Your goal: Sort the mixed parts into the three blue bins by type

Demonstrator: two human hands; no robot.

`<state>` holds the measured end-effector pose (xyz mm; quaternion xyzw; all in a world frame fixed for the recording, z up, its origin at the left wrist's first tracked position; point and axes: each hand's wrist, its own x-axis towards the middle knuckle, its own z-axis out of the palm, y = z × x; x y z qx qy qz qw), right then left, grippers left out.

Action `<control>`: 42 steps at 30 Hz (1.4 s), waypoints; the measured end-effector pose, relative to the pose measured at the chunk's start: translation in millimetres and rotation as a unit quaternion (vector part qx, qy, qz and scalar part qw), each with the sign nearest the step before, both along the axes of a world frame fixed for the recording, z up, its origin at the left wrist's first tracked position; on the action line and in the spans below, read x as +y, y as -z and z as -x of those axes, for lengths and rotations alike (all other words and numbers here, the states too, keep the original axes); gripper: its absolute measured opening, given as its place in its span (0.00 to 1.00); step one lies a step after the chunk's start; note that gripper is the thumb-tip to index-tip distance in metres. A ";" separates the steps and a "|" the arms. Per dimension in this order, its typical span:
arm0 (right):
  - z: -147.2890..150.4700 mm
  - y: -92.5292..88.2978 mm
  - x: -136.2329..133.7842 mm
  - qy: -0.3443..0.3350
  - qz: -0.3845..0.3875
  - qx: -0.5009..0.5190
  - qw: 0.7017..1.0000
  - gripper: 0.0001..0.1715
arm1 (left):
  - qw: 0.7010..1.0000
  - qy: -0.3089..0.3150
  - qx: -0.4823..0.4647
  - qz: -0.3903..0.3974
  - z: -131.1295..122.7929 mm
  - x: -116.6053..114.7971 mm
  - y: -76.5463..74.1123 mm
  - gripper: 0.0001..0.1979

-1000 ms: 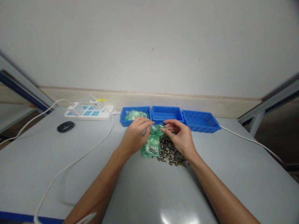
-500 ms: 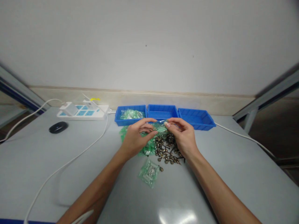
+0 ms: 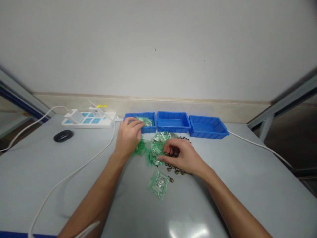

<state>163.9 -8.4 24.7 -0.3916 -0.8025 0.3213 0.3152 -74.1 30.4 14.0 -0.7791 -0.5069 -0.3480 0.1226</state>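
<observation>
The left hand (image 3: 128, 137) reaches to the left blue plastic bin (image 3: 142, 118) above the frame's centre, its grip closed over a crinkly green bag that is mostly hidden. The right hand (image 3: 182, 157), fingers curled together, rests on the heap of shiny green bags (image 3: 156, 145) and small dark metal hooks (image 3: 177, 171) at mid-frame on the smooth grey desk (image 3: 247, 185). One flat bag (image 3: 158, 183) lies apart just below.

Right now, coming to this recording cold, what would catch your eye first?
Three blue bins in a row at the back of the grey table, only the leftmost holding green packets. In front of them lies a heap of green packets beside loose metal hooks. The left hand reaches to the leftmost bin; the right hand rests on the heap, and one packet lies apart, nearer the camera.
</observation>
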 end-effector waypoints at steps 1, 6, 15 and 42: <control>0.0 -1.8 -3.2 -0.030 -0.018 -0.048 0.998 0.20 | 1.000 -0.003 0.011 0.015 1.3 1.4 3.6 0.16; 6.5 -9.9 -17.4 -0.101 -0.045 -0.196 0.974 0.32 | 0.999 0.023 0.017 0.017 -3.9 -0.9 8.7 0.20; 6.8 -5.0 -13.2 -0.120 0.046 -0.136 0.982 0.14 | 0.994 0.099 -0.022 -0.034 -17.3 -11.6 -6.4 0.13; -24.5 0.2 11.1 0.001 -0.040 -0.019 0.999 0.22 | 0.980 0.062 -0.182 -0.053 -17.3 -8.0 -12.8 0.05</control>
